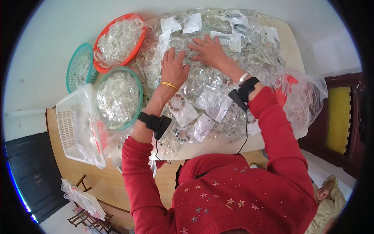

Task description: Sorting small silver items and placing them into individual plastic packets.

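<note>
A broad heap of clear plastic bags with beaded bracelets [201, 76] covers the table. My left hand [174, 68] lies on the heap, palm down with fingers apart, beside an upright white packet [165, 41]. To its right, my right hand [211, 52] spreads its fingers over bagged bracelets near a white card [223, 41]. Neither hand grips anything that I can see; what lies under the palms is hidden. Between my forearms are a brown bead bracelet [176, 102] on a white packet [185, 114] and a clear bag with white backing [213, 102].
Left of the heap stand a red basin [143, 38] and a green basin [140, 96], both full of clear bags. Beyond them are a teal basket [77, 67] and a white crate [65, 131]. A large plastic bag [306, 102] sits right. Another person's hand [323, 193] shows lower right.
</note>
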